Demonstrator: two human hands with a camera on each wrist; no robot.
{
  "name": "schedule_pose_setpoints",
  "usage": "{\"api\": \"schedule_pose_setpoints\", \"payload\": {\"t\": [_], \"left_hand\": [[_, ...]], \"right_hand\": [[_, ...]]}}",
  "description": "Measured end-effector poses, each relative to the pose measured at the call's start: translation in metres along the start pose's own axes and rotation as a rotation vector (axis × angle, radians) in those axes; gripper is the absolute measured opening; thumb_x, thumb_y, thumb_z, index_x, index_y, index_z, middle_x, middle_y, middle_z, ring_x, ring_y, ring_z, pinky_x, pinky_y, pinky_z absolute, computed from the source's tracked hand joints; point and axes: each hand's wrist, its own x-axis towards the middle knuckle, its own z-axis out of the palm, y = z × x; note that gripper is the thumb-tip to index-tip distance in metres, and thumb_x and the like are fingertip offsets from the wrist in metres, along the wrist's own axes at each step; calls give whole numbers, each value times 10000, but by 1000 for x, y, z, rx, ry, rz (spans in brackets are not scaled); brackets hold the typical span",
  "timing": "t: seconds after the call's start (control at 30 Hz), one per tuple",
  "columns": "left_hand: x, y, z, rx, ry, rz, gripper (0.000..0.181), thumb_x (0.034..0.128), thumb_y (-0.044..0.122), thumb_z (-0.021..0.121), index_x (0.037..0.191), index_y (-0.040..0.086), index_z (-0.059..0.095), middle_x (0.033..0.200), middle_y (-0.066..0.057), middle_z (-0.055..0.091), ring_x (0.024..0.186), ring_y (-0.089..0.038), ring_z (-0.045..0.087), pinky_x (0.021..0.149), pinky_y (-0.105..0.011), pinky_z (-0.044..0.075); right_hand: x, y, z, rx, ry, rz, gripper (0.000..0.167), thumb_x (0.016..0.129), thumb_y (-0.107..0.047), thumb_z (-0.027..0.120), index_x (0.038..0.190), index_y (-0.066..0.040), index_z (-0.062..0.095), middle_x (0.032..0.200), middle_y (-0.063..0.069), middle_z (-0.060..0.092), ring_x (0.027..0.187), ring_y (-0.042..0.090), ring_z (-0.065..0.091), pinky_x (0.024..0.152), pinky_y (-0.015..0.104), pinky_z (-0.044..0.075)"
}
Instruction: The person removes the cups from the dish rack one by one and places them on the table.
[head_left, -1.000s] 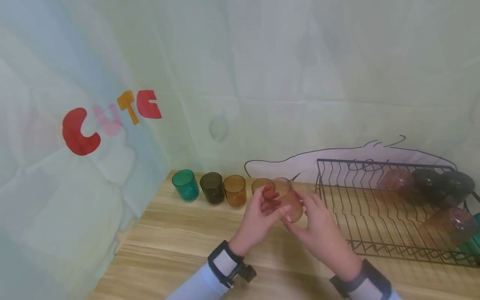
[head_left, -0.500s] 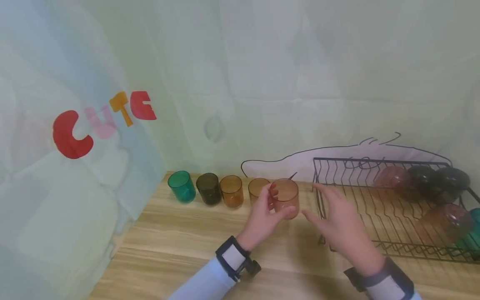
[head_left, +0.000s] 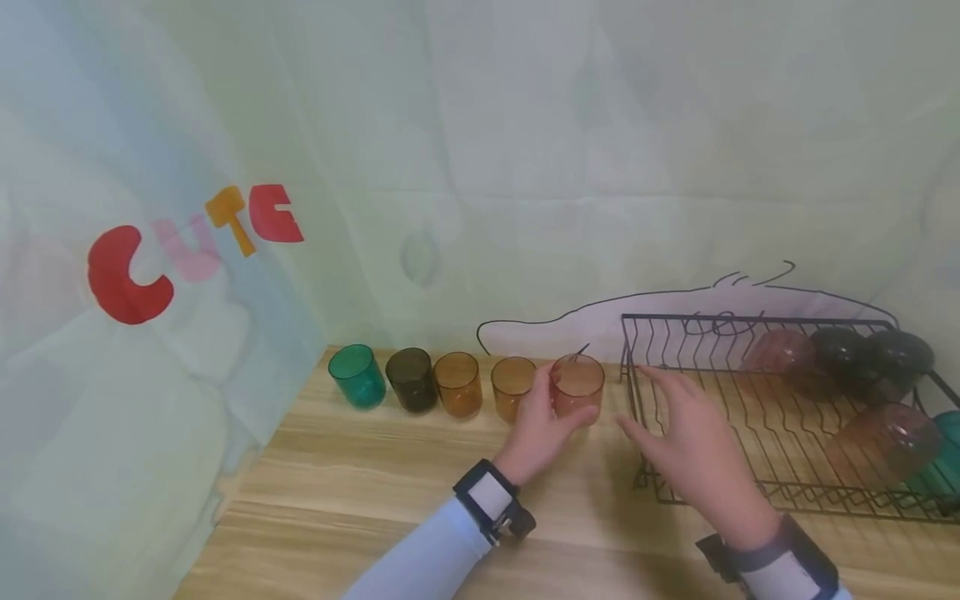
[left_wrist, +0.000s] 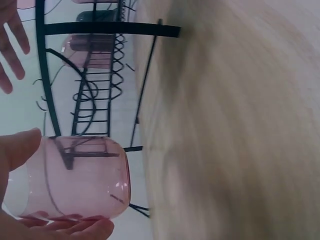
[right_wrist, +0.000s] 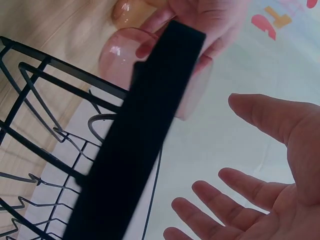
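My left hand (head_left: pixel 538 433) grips a clear pink glass (head_left: pixel 579 392) upright at the right end of a row of glasses. In the left wrist view the thumb lies on one side of this glass (left_wrist: pixel 85 177) and the fingers on the other; its base appears slightly above the wooden table. To its left stand two amber glasses, one (head_left: pixel 513 385) partly behind my hand and another (head_left: pixel 458 385), then a dark smoky glass (head_left: pixel 412 381) and a green glass (head_left: pixel 357 377). My right hand (head_left: pixel 701 450), fingers spread and holding nothing, hovers by the rack's left end.
A black wire dish rack (head_left: pixel 720 417) fills the right side. Towards its right end lie pink glasses (head_left: pixel 885 446), dark glasses (head_left: pixel 900 362) and a green one (head_left: pixel 947 454). The wooden table (head_left: pixel 360 492) meets a cloth backdrop (head_left: pixel 525 167) behind the row.
My right hand has let go of the pink glass and moved right. My left hand alone has lowered it beside the nearer amber glass and turned it more upright.
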Motion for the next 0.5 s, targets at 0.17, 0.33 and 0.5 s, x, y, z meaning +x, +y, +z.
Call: {"api": "schedule_pose_setpoints", "payload": {"t": [0.17,0.33,0.5], "left_hand": [[5,-11,6,65,43,25,772,787,385,733,1399,197,302,1380,-37,489,1269,-126,454,1068,-347,382],[9,-15,7,105,68,24,754,795,347,735,1393,186,304,1368,-54,502,1267,-144,461,1075,-350,377],[11,-18,10,131,58,8,757,806,359,721,1400,179,287,1364,-73,508,1263,-156,471,1069,-346,384]], "right_hand": [[0,3,-1,19,12,-3,716,776,-376,738,1368,-101,442,1351,180,499,1186,393,501,930,593,442],[1,4,-1,23,11,6,709,785,-388,728,1363,-92,446,1343,191,500,1190,391,494,939,593,433],[1,4,1,21,3,7,699,785,-402,723,1356,-100,457,1331,181,515,1178,377,506,930,584,445]]}}
